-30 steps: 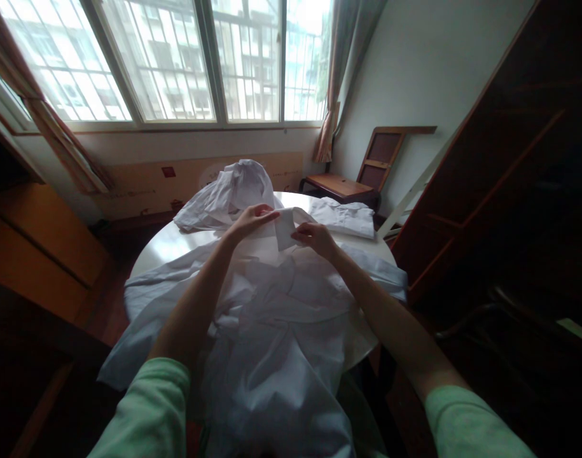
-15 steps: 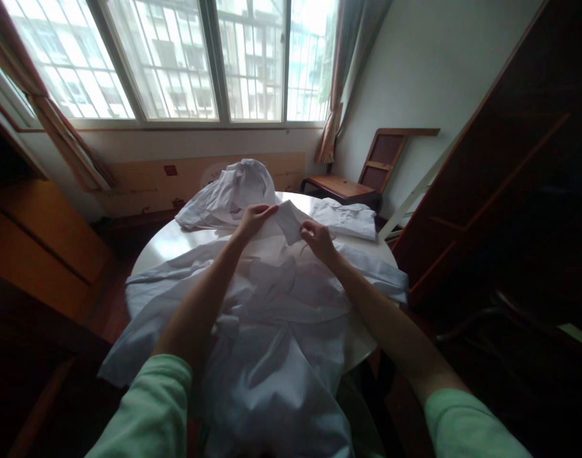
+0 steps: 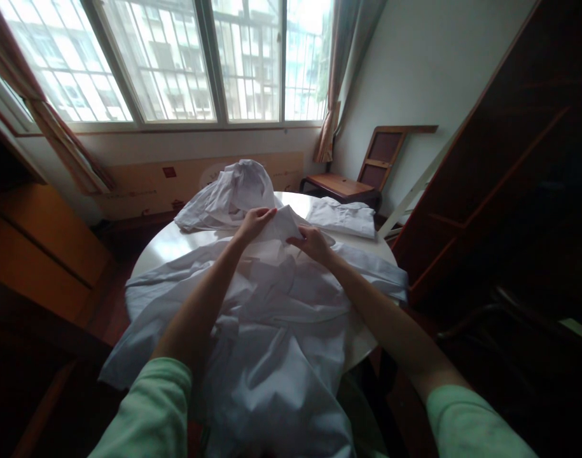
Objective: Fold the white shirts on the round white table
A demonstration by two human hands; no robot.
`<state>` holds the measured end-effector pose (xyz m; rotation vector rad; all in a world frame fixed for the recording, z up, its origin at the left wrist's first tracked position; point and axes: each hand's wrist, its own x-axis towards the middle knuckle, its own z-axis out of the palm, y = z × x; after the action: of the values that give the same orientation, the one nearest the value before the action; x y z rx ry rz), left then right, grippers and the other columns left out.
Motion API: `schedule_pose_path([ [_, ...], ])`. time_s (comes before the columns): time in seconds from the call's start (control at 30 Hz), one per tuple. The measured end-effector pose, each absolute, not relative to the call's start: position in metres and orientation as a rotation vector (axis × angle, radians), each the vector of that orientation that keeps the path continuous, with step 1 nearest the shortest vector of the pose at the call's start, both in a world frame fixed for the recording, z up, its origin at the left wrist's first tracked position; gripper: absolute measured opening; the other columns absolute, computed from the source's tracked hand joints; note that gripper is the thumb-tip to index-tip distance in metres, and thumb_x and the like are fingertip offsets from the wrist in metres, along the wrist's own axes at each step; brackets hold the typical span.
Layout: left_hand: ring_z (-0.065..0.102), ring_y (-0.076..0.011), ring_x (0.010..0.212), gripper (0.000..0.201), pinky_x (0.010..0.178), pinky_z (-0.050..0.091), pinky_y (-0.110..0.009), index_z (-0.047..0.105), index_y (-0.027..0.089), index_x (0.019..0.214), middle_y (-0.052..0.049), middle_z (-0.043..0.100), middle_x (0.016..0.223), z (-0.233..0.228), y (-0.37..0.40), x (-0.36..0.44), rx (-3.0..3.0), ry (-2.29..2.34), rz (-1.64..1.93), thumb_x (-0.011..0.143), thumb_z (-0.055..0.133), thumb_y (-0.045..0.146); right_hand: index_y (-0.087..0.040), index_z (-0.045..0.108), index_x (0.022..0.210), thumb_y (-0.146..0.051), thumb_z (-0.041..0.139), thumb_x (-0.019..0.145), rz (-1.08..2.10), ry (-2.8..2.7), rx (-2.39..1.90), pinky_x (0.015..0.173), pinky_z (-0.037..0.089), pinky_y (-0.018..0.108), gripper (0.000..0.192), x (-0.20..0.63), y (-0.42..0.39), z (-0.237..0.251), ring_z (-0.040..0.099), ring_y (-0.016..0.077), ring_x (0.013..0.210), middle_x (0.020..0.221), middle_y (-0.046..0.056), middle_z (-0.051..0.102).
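A white shirt (image 3: 281, 331) lies spread over a round white table (image 3: 164, 245), its sleeves out to both sides and its lower part hanging over the near edge. At the collar end, my left hand (image 3: 256, 224) pinches the fabric from the left. My right hand (image 3: 313, 244) grips the same raised collar from the right, thumb toward the middle. The collar stands up between the two hands. Behind them sits a heaped pile of white cloth (image 3: 238, 191). A folded white shirt (image 3: 343, 216) lies at the back right of the table.
A wooden chair (image 3: 352, 184) stands beyond the table on the right. A dark red wooden door or panel (image 3: 467, 191) leans at the right. An orange-brown cabinet (image 3: 37, 235) is at the left, and barred windows (image 3: 176, 63) fill the far wall.
My right hand has shifted slightly left and down along the collar, and the collar's angle has changed. My left hand stays nearly in place, still holding it.
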<state>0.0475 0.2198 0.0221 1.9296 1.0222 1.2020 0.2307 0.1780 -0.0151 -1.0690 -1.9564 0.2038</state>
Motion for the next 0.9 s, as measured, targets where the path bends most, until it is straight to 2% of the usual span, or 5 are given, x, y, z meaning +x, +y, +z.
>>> schedule_pose_path([
  [0.1, 0.048, -0.0108, 0.065, 0.041, 0.055, 0.035, -0.019, 0.059, 0.014, 0.082, -0.002, 0.056, 0.075, 0.022, 0.218, 0.047, 2.004, 0.980, 1.117, 0.071, 0.058, 0.053, -0.016, 0.061, 0.069, -0.028, 0.064, 0.073, 0.153, -1.994, -1.008, 0.062, 0.041, 0.025, 0.012, 0.232, 0.181, -0.020, 0.055, 0.0146, 0.067, 0.074, 0.003, 0.062],
  [0.23, 0.052, -0.0128, 0.077, 0.048, 0.066, 0.039, -0.021, 0.059, 0.016, 0.102, -0.004, 0.061, 0.092, 0.027, 0.213, 0.051, 2.175, 0.891, 1.063, 0.065, 0.066, 0.046, -0.017, 0.057, 0.069, -0.027, 0.066, 0.073, 0.079, -2.034, -1.012, 0.061, 0.042, 0.026, 0.014, 0.231, 0.187, -0.028, 0.054, 0.0139, 0.063, 0.071, 0.002, 0.060],
  [0.53, 0.036, -0.0089, 0.058, 0.032, 0.053, 0.028, -0.020, 0.051, 0.015, 0.060, 0.004, 0.039, 0.055, 0.027, 0.214, 0.061, 2.209, 0.983, 1.183, 0.076, 0.052, 0.043, -0.018, 0.058, 0.073, -0.033, 0.060, 0.078, 0.116, -2.091, -1.024, 0.061, 0.041, 0.026, 0.017, 0.226, 0.186, -0.030, 0.056, 0.0157, 0.065, 0.072, 0.003, 0.061],
  [0.73, 0.029, -0.0080, 0.054, 0.033, 0.048, 0.022, -0.020, 0.033, 0.018, 0.056, 0.005, 0.030, 0.055, 0.020, 0.220, 0.061, 2.053, 0.983, 1.258, 0.074, 0.048, 0.042, -0.018, 0.051, 0.056, -0.051, 0.033, 0.090, 0.168, -1.927, -0.951, 0.054, 0.036, 0.026, 0.050, 0.232, 0.175, -0.018, 0.046, 0.0126, 0.054, 0.058, 0.001, 0.050],
  [0.9, 0.029, -0.0076, 0.052, 0.031, 0.048, 0.022, -0.020, 0.031, 0.019, 0.054, 0.005, 0.029, 0.054, 0.029, 0.213, 0.052, 2.057, 0.976, 1.202, 0.072, 0.049, 0.038, -0.018, 0.059, 0.074, -0.041, 0.052, 0.083, -0.137, -1.569, -1.001, 0.074, 0.043, 0.033, 0.025, 0.250, 0.178, -0.004, 0.054, 0.0178, 0.074, 0.075, 0.005, 0.059],
])
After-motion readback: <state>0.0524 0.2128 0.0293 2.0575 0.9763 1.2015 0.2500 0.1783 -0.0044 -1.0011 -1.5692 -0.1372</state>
